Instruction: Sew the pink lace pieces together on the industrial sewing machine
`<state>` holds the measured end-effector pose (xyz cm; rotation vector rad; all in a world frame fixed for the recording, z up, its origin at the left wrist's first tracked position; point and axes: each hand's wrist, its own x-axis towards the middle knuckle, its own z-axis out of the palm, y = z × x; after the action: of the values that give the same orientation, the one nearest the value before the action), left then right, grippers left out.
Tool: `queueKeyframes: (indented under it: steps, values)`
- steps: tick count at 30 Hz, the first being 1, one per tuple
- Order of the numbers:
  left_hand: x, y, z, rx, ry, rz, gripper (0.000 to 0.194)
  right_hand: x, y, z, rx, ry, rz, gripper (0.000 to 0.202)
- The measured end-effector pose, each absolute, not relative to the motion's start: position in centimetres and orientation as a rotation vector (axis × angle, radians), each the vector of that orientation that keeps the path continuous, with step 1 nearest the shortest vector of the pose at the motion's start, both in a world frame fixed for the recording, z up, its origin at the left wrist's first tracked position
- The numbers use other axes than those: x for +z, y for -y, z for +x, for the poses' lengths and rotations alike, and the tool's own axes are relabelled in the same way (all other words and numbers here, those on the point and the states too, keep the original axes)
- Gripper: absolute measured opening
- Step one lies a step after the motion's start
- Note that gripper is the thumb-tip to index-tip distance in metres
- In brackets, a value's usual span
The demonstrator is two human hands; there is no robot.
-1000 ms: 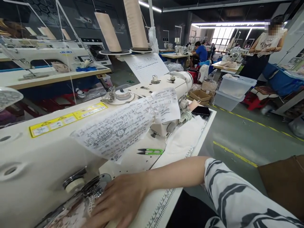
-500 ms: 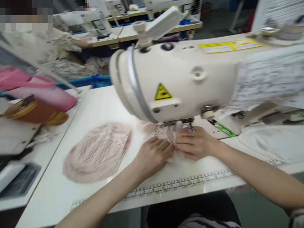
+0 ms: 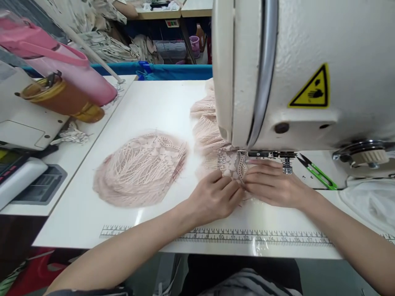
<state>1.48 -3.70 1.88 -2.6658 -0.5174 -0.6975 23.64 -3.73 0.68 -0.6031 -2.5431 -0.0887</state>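
Observation:
A strip of pale pink lace fabric (image 3: 207,131) runs under the head of a white sewing machine (image 3: 308,45) and gathers in folds behind it. My left hand (image 3: 216,195) is closed on the near edge of this lace, with curled fingers. Beside it, my right hand (image 3: 274,185) presses the lace from the right, its fingers held together just below the needle area; the fingertips of both hands nearly meet. On the table to the left lies a rounded stack of pink lace pieces (image 3: 138,170), apart from both hands.
Green thread snips (image 3: 317,172) lie right of the needle area, near white cloth (image 3: 370,201). A printed ruler (image 3: 222,237) runs along the table's front edge. At left stand a pink bottle (image 3: 74,68) and a brown cup (image 3: 64,98). Another person's arm (image 3: 125,8) shows at the back.
The view has moved closer and tilted down, so the machine head looks larger and further right. Both hands remain at the lace; more of its folds show behind the machine.

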Motion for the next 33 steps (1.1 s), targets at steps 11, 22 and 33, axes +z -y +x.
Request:
queueKeyframes:
  steps: [11,22,33]
  values:
    - [1.3,2.9,1.1,-0.691,0.583,-2.816,0.017,1.0,4.1,23.0,-0.111,2.385,-0.667,0.015]
    - [1.0,3.1,0.8,-0.638,0.655,-2.886,0.024,-1.1,4.5,23.4,-0.123,2.455,-0.783,0.023]
    - [0.9,3.1,0.9,-0.6,0.709,-2.905,0.022,-1.3,4.2,23.1,-0.137,2.442,-0.792,0.029]
